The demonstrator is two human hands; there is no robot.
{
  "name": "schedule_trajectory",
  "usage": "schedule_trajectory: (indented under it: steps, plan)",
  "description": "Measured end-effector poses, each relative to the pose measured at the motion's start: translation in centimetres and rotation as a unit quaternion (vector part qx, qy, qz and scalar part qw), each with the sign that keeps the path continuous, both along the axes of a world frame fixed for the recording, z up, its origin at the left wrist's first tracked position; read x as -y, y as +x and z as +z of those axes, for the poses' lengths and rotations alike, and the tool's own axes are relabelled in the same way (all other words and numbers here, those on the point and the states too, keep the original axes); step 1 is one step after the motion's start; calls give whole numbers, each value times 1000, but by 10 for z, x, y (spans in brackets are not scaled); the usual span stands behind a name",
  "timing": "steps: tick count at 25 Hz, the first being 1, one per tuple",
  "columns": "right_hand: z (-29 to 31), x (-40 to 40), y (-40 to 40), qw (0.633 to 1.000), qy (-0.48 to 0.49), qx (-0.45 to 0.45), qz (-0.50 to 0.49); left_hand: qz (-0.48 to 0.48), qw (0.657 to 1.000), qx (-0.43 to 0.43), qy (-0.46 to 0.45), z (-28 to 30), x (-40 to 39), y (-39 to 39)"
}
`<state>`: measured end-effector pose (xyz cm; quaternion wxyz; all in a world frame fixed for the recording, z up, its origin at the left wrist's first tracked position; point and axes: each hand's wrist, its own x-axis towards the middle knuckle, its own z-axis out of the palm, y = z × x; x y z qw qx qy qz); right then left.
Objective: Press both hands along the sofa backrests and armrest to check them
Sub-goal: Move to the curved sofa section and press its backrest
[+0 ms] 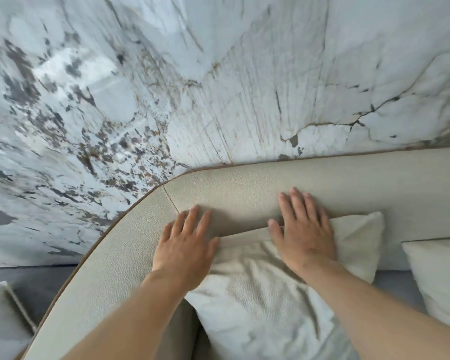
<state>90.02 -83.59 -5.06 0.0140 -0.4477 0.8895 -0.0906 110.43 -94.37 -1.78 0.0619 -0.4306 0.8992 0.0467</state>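
Marble wall [218, 74] behind; both hands flat on backrest [244, 193].

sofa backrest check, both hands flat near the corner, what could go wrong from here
The right hand lies partly on the loose cushion, so pressing may test the cushion rather than the backrest. The left hand sits beside the corner seam, where firmness may differ and mislead the check.

Backrest [361, 183] rightward bare; cushion [257, 294] below.
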Motion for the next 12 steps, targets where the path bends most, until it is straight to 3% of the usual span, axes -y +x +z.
schedule_trajectory:
  steps: [3,8,12]
  plan:
    - [21,-26,18,998,45,42,-21,-5,999,28,42,21,-18,17]
    - [63,-61,56,992,88,71,-57,-46,998,18,27,58,-30,49]
    - [88,-68,85,983,117,84,-112,-137,990,22,8,78,-6,63]
